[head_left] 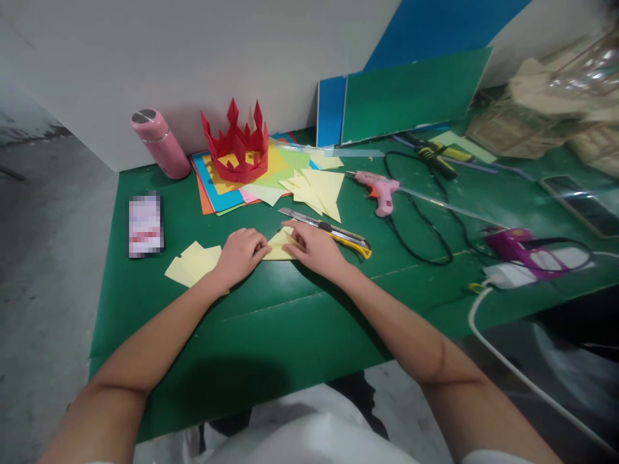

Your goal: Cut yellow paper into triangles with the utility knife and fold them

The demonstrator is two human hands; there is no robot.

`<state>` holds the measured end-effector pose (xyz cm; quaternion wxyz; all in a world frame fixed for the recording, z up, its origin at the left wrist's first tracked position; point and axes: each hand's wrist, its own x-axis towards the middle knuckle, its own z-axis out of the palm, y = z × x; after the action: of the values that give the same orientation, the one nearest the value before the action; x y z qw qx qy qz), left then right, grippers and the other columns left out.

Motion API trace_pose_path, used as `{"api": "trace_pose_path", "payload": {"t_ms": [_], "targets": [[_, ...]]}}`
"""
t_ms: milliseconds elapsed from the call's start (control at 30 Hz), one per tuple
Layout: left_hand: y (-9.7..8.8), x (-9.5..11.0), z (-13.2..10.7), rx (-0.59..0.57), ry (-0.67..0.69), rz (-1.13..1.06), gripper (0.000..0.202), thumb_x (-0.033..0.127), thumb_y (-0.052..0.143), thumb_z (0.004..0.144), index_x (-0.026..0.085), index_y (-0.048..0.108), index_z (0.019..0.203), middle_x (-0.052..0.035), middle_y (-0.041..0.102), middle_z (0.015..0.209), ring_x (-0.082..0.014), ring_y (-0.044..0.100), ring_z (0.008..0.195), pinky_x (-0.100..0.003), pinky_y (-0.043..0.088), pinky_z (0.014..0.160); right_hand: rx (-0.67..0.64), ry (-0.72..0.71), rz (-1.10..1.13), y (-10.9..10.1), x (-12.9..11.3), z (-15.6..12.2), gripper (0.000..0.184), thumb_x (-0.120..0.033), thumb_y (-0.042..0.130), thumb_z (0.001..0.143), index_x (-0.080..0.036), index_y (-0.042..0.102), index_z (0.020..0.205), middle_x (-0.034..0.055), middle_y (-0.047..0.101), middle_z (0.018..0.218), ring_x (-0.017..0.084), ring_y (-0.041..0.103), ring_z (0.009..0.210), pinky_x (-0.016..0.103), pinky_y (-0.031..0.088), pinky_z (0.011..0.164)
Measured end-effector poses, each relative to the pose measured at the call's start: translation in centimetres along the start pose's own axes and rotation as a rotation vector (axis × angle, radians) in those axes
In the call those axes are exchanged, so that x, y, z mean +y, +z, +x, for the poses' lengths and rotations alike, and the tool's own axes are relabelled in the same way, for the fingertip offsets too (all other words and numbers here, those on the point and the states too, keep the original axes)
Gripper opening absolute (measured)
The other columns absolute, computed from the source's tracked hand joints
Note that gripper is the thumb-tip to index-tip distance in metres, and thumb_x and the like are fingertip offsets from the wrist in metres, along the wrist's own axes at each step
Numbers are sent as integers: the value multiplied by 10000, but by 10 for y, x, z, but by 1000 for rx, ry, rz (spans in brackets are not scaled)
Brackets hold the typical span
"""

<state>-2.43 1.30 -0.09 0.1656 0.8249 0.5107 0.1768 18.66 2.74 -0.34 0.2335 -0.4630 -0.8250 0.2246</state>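
Note:
On the green table lies a folded pale yellow sheet of paper, with both of my hands on it. My left hand pinches its left end, fingers curled and thumb against the edge. Bent over its right part is my right hand, closed on the paper, and it covers some of it. Other pale yellow paper pieces lie just left of my left hand. A yellow utility knife with its blade out rests right behind my right hand.
A red paper crown stands on coloured sheets, beside folded yellow pieces. A pink bottle and blurred-out phone-like item are left. Rightward lie a pink glue gun, its black cord, screwdrivers and a power strip.

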Motion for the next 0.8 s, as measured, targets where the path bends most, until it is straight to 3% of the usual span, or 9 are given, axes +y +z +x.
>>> {"api": "trace_pose_path", "payload": {"t_ms": [100,167,367,600,800], "targets": [[1,1,-1,15,54,15,209,308,502,938,174,592,805,-54,594,843,-203,530,794,-340,410,733,8,-151,-100,-3,1,1,502,-333,569,869,-199,480,1345,140,611,1252,299,539,1169,484,420,983],[1,1,-1,29,81,8,211,307,482,947,171,592,829,-70,591,923,-207,536,842,-342,427,763,-36,-179,-131,-5,1,1,571,-346,556,879,-191,417,1411,146,554,1347,303,474,1266,506,378,1048],[4,1,-3,68,90,-31,234,346,467,953,159,604,929,-92,579,1043,-222,551,946,-364,445,853,-117,-149,-112,-9,1,1,642,-358,569,876,-171,367,1455,143,538,1369,284,478,1274,467,394,1062],[10,1,-5,85,83,52,403,442,546,893,129,567,1146,-135,556,1097,-271,529,1000,-413,437,867,-57,-169,-39,-5,3,3,594,-281,595,862,-210,406,1421,86,669,1199,266,569,1097,471,439,969],[4,5,-4,34,46,-144,163,342,596,865,182,617,850,-52,645,925,-197,561,839,-353,443,801,-19,-260,-12,-5,2,2,417,-265,559,882,-229,538,1297,77,687,1088,248,581,1029,449,429,930]]}}
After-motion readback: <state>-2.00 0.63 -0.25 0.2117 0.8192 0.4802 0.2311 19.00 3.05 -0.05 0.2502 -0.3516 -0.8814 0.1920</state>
